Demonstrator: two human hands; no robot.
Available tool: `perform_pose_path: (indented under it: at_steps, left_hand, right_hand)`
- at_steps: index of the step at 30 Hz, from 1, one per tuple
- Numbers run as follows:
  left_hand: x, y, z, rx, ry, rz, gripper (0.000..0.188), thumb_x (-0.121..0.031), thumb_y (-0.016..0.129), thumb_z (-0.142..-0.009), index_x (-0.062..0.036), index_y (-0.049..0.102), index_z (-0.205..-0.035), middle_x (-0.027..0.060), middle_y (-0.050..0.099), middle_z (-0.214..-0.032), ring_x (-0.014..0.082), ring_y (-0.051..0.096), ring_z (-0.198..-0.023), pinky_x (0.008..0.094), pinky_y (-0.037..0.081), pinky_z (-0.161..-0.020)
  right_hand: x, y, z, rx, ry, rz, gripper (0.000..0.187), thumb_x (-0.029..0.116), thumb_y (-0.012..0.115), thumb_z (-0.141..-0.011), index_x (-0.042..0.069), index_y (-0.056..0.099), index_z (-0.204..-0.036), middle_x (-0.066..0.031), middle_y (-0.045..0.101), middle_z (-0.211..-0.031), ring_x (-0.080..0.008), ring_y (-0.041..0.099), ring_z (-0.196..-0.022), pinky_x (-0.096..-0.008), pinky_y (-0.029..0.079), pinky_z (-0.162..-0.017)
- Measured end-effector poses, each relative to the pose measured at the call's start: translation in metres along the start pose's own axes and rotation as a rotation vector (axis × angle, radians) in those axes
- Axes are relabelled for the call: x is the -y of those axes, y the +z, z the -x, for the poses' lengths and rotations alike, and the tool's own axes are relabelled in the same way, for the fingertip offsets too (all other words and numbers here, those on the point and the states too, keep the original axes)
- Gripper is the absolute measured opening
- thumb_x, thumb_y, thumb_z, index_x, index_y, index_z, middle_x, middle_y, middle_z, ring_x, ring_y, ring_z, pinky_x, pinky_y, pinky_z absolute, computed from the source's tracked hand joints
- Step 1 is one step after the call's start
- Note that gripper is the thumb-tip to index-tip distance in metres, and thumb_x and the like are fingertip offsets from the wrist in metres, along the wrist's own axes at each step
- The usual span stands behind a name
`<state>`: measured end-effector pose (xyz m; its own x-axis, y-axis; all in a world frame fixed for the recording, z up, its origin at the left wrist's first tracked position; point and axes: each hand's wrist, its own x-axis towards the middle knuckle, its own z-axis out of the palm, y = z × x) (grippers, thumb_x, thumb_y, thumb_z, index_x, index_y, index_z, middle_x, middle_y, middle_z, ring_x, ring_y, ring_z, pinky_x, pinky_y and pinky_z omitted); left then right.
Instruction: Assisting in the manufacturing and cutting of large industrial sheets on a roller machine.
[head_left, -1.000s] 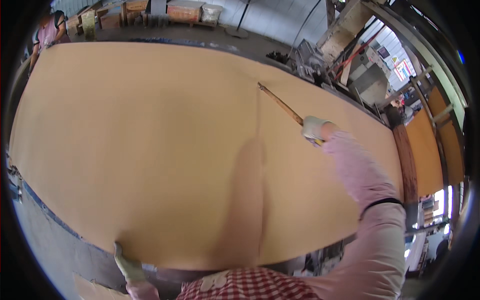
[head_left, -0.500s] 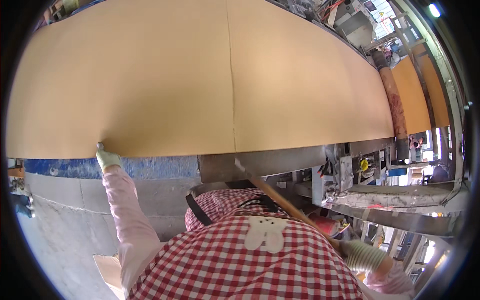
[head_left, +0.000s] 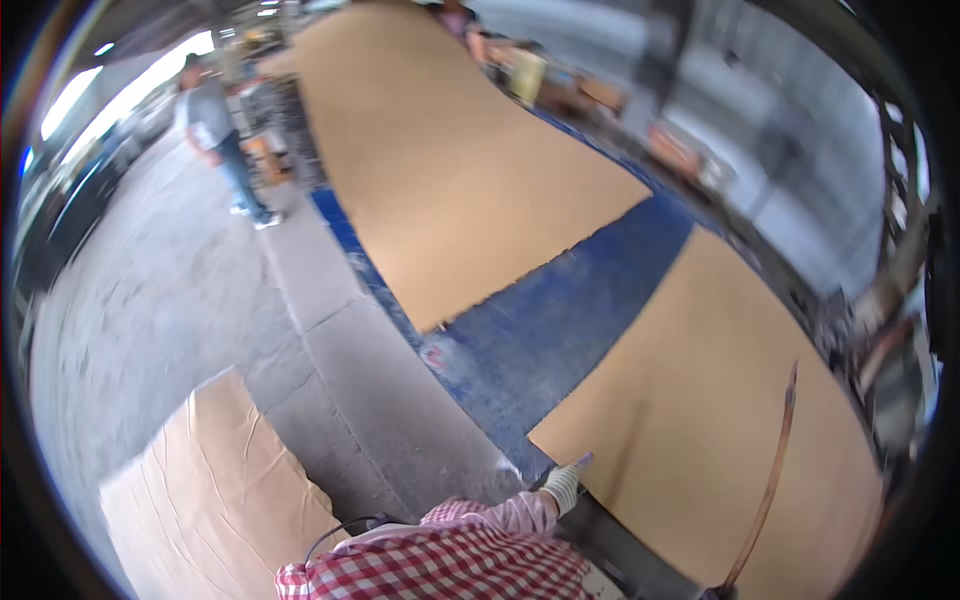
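My left hand point(head_left: 564, 489), in a pale striped glove, is at the near edge of a large brown sheet point(head_left: 720, 400). One digit lies on top of the sheet and the other fingers are hidden at its edge, so the hand appears closed on it. A long thin wooden stick point(head_left: 774, 470) rises from the lower edge over the same sheet. My right hand does not show; the stick's lower end reaches a dark spot at the frame's bottom.
Across a blue tabletop point(head_left: 560, 300) a second long brown sheet point(head_left: 440, 170) stretches away. A wrinkled brown sheet point(head_left: 225, 480) lies at lower left. One person point(head_left: 215, 130) stands on the concrete floor at far left; another point(head_left: 458, 22) is behind the far sheet.
My view has swung left along the table, showing a blue gap between two sheets. The stick now stands over the near sheet, and my right hand has left the picture.
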<state>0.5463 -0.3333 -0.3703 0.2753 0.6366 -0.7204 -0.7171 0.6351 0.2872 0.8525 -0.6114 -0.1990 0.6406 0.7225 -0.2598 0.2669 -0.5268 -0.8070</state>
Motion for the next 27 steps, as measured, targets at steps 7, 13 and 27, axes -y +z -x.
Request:
perform_pose_path:
  at_steps: [7, 13, 27]
  left_hand:
    - [-0.074, 0.135, 0.067, 0.176, 1.200, -0.932, 0.023, -0.008, 0.061, -0.078, -0.0034, 0.059, -0.101, 0.0104, 0.065, -0.092, 0.0212, 0.062, -0.083, 0.0324, 0.048, -0.073]
    - [-0.112, 0.219, 0.225, 0.317, 1.664, -1.261, 0.018, -0.009, 0.064, -0.077, 0.0004, 0.061, -0.093, 0.0149, 0.065, -0.087, 0.0236, 0.063, -0.077, 0.0304, 0.050, -0.068]
    - [0.053, -0.010, -0.002, 0.299, 0.457, -0.363, 0.049, -0.030, 0.060, -0.085, -0.0029, 0.045, -0.122, 0.0087, 0.050, -0.121, 0.0211, 0.046, -0.110, 0.0324, 0.036, -0.097]
  right_hand:
    - [-0.111, 0.022, -0.171, 0.011, -0.317, 0.484, 0.022, 0.021, 0.066, -0.078, 0.002, 0.057, -0.082, -0.0102, 0.057, -0.070, -0.0209, 0.050, -0.062, -0.0354, 0.043, -0.058]
    - [-0.087, 0.111, -0.172, 0.088, -0.307, 0.026, 0.034, 0.030, 0.064, -0.080, -0.001, 0.052, -0.071, -0.0066, 0.052, -0.066, -0.0186, 0.046, -0.062, -0.0357, 0.041, -0.058]
    - [0.034, 0.132, -0.108, 0.463, -0.206, -0.054, 0.007, 0.015, 0.054, -0.085, 0.011, 0.048, -0.086, -0.0018, 0.049, -0.062, -0.0104, 0.046, -0.046, -0.0248, 0.038, -0.038]
